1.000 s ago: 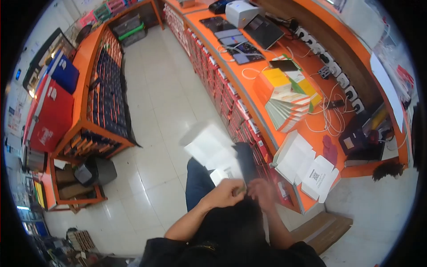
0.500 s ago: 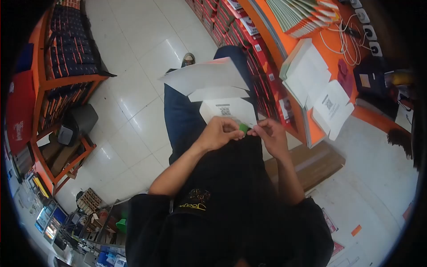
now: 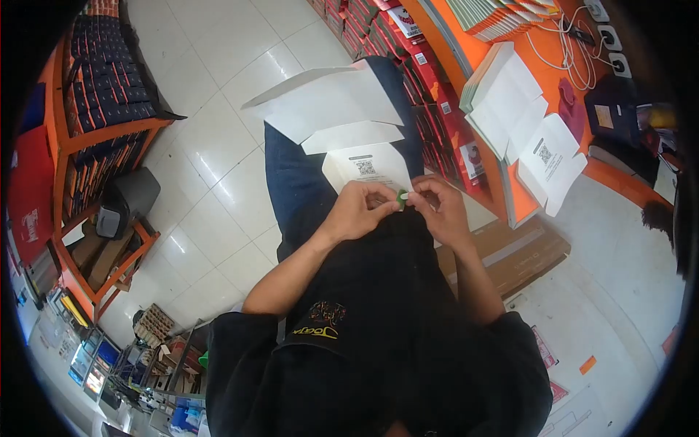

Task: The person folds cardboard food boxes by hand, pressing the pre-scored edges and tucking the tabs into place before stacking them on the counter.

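My left hand [image 3: 362, 211] pinches a small green roll [image 3: 401, 195], which looks like tape, between thumb and fingertips. Right beside it, my right hand [image 3: 441, 213] is closed in a pinch on a tiny whitish bit at the edge of the roll. Both sets of fingertips almost meet. On my lap lies an unfolded white cardboard box [image 3: 335, 102], its near panel printed with a QR code. The fingers of my left hand overlap the lower edge of that panel.
Several white box blanks [image 3: 502, 102] are stacked on the orange table [image 3: 510, 200] at right, near white cables [image 3: 575, 73] and green-edged stacked cards [image 3: 495, 18]. Red boxes [image 3: 437, 109] fill the side below. Dark boxes [image 3: 109, 73] sit on an orange shelf at left. A brown carton [image 3: 510, 255] lies at right.
My right fingertips have come closer to the green roll, which has turned in my left fingers. The box and table appear slightly higher in view as the camera shifted.
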Action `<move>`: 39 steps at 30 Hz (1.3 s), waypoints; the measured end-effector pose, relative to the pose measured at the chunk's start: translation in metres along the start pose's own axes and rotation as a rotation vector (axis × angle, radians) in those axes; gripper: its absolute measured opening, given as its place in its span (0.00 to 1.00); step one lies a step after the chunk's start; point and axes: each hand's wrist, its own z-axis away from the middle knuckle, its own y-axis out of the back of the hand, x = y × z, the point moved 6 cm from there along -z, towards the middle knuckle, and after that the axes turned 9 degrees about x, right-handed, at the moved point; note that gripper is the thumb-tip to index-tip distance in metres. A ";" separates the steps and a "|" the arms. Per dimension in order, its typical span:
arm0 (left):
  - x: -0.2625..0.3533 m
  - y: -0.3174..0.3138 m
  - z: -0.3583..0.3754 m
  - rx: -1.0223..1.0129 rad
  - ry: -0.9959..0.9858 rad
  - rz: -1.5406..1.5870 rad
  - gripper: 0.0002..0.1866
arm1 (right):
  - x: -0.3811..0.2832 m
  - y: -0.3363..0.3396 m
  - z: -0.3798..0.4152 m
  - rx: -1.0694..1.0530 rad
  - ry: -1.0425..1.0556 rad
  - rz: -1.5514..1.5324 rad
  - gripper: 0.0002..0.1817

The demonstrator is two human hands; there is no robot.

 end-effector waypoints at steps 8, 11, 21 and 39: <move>-0.005 0.000 -0.005 -0.024 0.031 -0.082 0.07 | -0.007 -0.001 -0.002 -0.039 0.076 0.209 0.06; -0.005 0.000 -0.005 -0.030 0.066 -0.121 0.06 | -0.014 -0.001 -0.004 -0.060 0.130 0.256 0.05; -0.002 0.000 -0.009 0.045 -0.008 0.059 0.06 | 0.002 -0.008 0.003 0.011 0.090 0.208 0.05; 0.018 -0.005 -0.011 -0.007 -0.107 -0.278 0.12 | 0.008 -0.018 0.013 0.290 0.141 0.343 0.06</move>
